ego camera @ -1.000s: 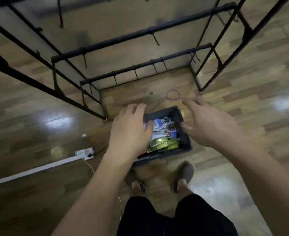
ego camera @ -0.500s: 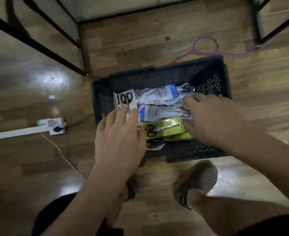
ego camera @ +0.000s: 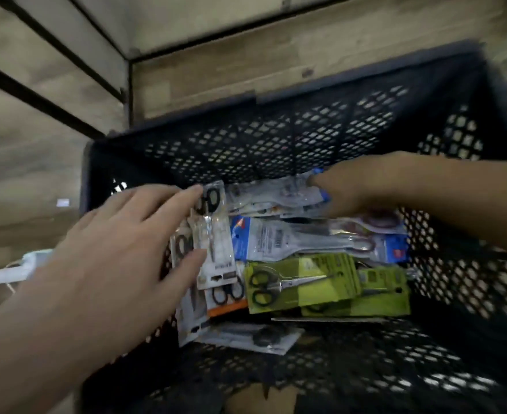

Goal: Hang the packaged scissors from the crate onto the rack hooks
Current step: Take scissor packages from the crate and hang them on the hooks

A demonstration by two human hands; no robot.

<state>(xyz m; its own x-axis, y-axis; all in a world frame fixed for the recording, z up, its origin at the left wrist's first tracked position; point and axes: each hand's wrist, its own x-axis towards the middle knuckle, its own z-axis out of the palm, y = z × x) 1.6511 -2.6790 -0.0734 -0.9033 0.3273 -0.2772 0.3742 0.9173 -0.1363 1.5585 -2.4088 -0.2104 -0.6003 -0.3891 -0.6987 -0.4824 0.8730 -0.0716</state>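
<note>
Wood-plank floor (ego camera: 216,79) carries a black mesh crate (ego camera: 276,135) holding the packaged scissors (ego camera: 320,288) in overlapped stacks: white cards by the left wall, clear and blue packs toward the far wall, green cards at centre. With straight, spread fingers the left hand (ego camera: 120,249) rests on the white cards, gripping nothing; the right hand (ego camera: 353,186) touches a clear pack, grip unreadable. Likely risk: the glossy, overlapped packs could slip or drag neighbours on lifting.

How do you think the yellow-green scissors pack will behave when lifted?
Probably fairly stiff: the yellow-green scissors pack looks like flat card. Likely light, holding one slim pair. It may slide, lying atop similar packs.
</note>
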